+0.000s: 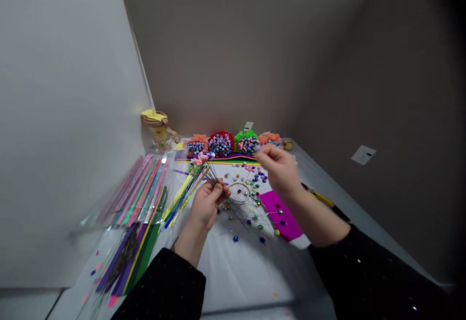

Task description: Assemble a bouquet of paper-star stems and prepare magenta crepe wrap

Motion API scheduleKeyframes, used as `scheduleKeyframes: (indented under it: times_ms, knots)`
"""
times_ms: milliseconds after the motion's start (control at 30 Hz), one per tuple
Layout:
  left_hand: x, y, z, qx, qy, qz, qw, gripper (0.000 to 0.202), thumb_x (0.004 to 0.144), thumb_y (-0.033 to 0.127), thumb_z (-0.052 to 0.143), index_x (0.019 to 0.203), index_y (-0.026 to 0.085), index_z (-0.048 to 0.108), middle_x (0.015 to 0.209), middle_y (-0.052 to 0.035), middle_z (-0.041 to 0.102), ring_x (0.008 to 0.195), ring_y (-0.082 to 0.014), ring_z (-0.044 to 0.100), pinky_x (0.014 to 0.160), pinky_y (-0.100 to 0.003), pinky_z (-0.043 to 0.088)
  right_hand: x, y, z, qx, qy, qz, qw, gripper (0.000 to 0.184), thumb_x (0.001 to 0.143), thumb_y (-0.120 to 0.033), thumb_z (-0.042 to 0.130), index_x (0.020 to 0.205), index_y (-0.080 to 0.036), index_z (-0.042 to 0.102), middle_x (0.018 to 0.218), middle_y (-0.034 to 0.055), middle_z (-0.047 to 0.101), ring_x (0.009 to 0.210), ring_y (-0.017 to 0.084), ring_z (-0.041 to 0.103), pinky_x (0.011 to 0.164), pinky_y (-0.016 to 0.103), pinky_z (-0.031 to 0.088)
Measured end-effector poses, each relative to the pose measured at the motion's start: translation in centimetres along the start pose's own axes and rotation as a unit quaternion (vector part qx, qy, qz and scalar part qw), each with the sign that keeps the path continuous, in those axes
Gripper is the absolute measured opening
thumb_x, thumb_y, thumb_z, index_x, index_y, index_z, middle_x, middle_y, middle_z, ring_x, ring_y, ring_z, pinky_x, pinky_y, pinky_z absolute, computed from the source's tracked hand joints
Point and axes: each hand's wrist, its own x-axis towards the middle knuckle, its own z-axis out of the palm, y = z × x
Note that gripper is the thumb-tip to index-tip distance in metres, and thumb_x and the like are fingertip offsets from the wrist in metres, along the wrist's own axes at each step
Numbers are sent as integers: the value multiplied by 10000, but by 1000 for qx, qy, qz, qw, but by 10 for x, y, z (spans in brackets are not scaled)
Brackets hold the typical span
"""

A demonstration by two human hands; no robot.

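Wire stems [211, 173] in left hand [207, 201], grip pinched; right hand [280, 168] curled, contents unclear from blur.

I read the wire stems [210, 172] as thin metal, dull finish. Loose stars [236, 239]: glossy, foil-like. Magenta sheet [282, 224]: matt, smooth, paper by the look of it. I'm getting shine off the clear plastic packet [104, 219]; strips [140, 184] inside look glittery. Green bouquet wrap [241, 136] looks rough, ruffled (paper or cloth, can't tell from here). Tabletop [233, 286] smooth, low sheen. Wall [236, 43] matt. Black sleeves [167, 286]: cloth, glinting specks.
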Motion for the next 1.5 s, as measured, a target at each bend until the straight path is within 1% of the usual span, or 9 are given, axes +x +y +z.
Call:
scheduleKeyframes:
  times_ms: [67, 200, 467, 833, 900, 1067, 1167, 1300, 1500]
  knots:
    - [-1, -7, 4, 31, 14, -7, 999, 320, 598, 324, 817, 748, 131, 611, 636, 8, 625, 609, -93, 593, 659, -223, 491, -19, -10, 7, 4, -51, -15, 999, 168, 769, -283, 576, 630, -198, 533, 651, -19, 502, 606, 120, 454, 586, 250, 367]
    - [-5, -15, 9, 89, -25, -27, 995, 300, 617, 355, 792, 728, 133, 623, 643, -14, 642, 624, -118, 599, 652, -239, 472, -39, -7, 18, -10, -13, -28, 999, 173, 797, -237, 548, 629, -206, 523, 661, -13, 501, 640, 135, 465, 602, 261, 368]
    - [-10, -16, 15, 254, -52, 29, 965, 90, 695, 250, 674, 664, 165, 668, 662, -26, 674, 668, -161, 603, 699, -279, 462, -50, 1, 16, 30, 18, -70, 997, 151, 850, -211, 505, 700, -220, 488, 708, -9, 472, 692, 150, 463, 647, 283, 377]
    - [-11, -21, 12, 323, -78, 37, 942, 145, 725, 263, 630, 621, 164, 648, 624, -29, 654, 616, -153, 572, 637, -273, 436, -56, 4, 15, 6, 12, -93, 996, 128, 832, -171, 522, 712, -215, 529, 723, 3, 507, 672, 143, 492, 589, 269, 401]
    - [-10, -22, 9, 328, -71, 51, 940, 132, 741, 265, 617, 662, 164, 647, 627, -21, 647, 622, -149, 568, 643, -270, 433, -54, 5, 10, -2, 24, -111, 993, 65, 824, -166, 549, 789, -220, 556, 736, 1, 528, 660, 138, 494, 584, 266, 415]
    - [-9, -21, 6, 353, -96, 59, 929, 151, 758, 285, 596, 712, 149, 643, 645, -22, 645, 636, -146, 565, 661, -271, 433, -45, 6, -7, -51, 20, -245, 968, 298, 835, -116, 559, 1093, -265, 583, 911, 29, 602, 822, 160, 572, 701, 303, 483]
    - [-10, -19, 7, 366, -116, 56, 922, 165, 769, 286, 582, 706, 146, 641, 648, -25, 641, 639, -146, 564, 656, -270, 429, -41, 5, -16, -90, 19, -290, 953, 276, 833, -102, 579, 1048, -271, 614, 893, 22, 614, 842, 161, 585, 755, 321, 489]
    - [-12, -17, 9, 370, -129, 50, 919, 153, 772, 260, 575, 692, 147, 641, 662, -25, 647, 657, -144, 575, 673, -266, 436, -39, 4, -21, -120, 37, -339, 932, 203, 816, -103, 609, 970, -234, 621, 812, 20, 614, 748, 148, 570, 698, 305, 485]
    - [-14, -19, 10, 354, -136, 18, 925, 147, 772, 262, 585, 776, 141, 669, 680, -34, 678, 668, -153, 602, 674, -269, 453, -47, 11, -18, -171, 115, -384, 900, 228, 786, -129, 649, 987, -220, 589, 754, 14, 566, 680, 146, 533, 623, 295, 476]
